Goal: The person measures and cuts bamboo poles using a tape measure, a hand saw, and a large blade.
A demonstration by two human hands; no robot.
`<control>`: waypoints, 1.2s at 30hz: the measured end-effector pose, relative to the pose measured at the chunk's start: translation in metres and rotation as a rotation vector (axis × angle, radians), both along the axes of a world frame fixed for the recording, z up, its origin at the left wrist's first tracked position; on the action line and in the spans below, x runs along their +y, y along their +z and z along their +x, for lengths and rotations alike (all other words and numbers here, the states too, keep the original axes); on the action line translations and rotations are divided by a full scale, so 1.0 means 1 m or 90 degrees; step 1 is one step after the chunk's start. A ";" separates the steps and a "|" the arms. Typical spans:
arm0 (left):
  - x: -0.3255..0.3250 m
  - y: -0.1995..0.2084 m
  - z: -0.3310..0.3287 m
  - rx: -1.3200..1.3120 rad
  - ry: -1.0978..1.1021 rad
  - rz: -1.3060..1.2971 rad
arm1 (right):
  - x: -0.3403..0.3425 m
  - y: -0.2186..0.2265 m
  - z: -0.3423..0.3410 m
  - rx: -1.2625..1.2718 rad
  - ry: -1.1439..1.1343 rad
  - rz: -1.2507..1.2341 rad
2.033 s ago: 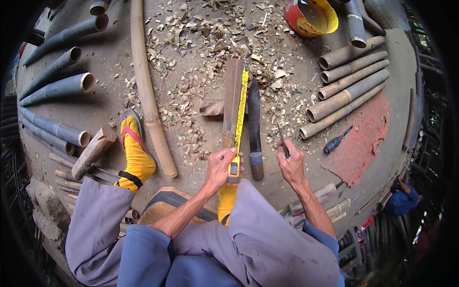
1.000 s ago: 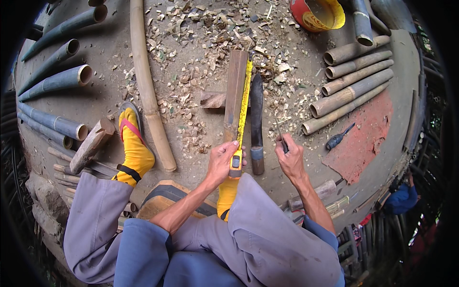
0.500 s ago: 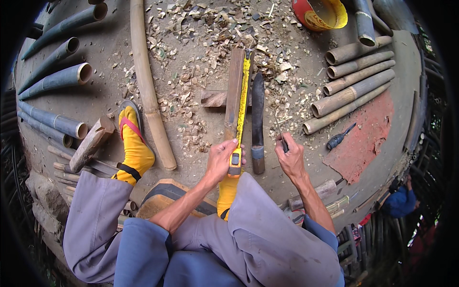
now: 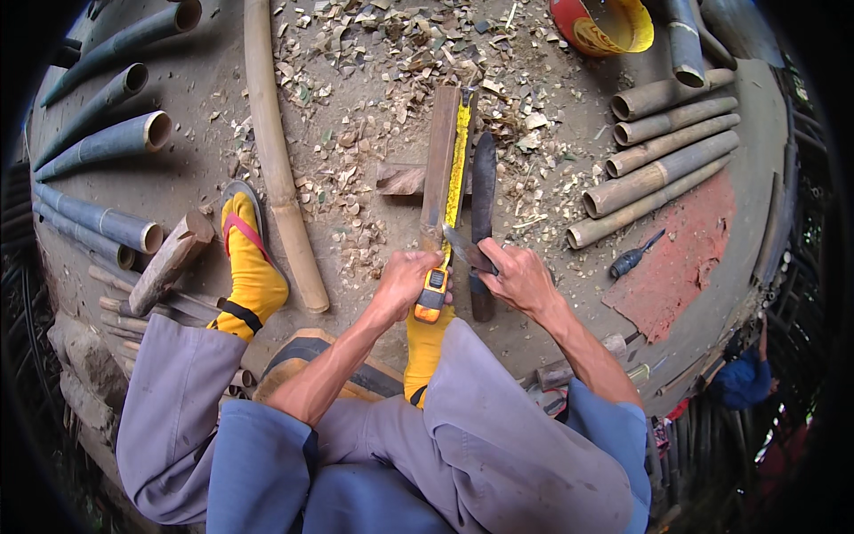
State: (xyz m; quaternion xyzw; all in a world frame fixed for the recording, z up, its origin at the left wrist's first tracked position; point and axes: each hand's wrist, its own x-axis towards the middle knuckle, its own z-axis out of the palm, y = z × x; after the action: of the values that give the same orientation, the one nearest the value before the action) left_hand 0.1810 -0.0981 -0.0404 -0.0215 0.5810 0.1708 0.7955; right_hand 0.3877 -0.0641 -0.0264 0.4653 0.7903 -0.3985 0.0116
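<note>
My left hand (image 4: 406, 283) is closed round a yellow tape measure (image 4: 433, 292) and the near end of a brown split bamboo or wood strip (image 4: 439, 142). The pulled-out yellow tape (image 4: 458, 165) lies lengthwise along the strip, hooked near its far end. My right hand (image 4: 523, 279) grips a small knife (image 4: 466, 249), its handle hidden in the fingers. The blade points left, its tip at the tape's edge just above my left thumb. Under the strip lies a short wood block (image 4: 400, 180). Beside it, partly behind my right hand, rests a dark machete (image 4: 483, 182).
A long bamboo pole (image 4: 271, 151) lies to the left, near my sandalled foot (image 4: 245, 267). Cut bamboo tubes (image 4: 663, 173) lie at right beside a red sheet (image 4: 680, 267) and a dark pointed tool (image 4: 636, 255). Wood chips (image 4: 356, 71) litter the ground. A red-yellow bucket (image 4: 605, 27) stands far right.
My right hand has moved left and turned, bringing the knife blade from pointing away to the tape beside my left hand. The tape measure case has tilted slightly.
</note>
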 end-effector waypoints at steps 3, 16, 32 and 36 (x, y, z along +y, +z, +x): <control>0.001 0.002 0.000 0.006 -0.004 -0.004 | 0.002 -0.002 -0.001 -0.006 -0.006 -0.006; 0.001 0.003 -0.001 -0.005 0.002 0.005 | 0.007 -0.003 0.000 -0.019 -0.004 -0.014; 0.001 0.005 0.002 0.026 -0.011 0.017 | 0.009 0.004 -0.005 -0.031 0.004 0.003; 0.000 0.018 0.005 0.329 -0.377 0.373 | 0.013 0.013 -0.009 -0.060 0.000 -0.008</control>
State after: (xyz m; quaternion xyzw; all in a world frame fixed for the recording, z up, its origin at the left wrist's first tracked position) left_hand 0.1862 -0.0980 -0.0228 0.4125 0.6682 0.0930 0.6121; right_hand 0.3789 -0.0514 -0.0137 0.4833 0.7865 -0.3811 0.0517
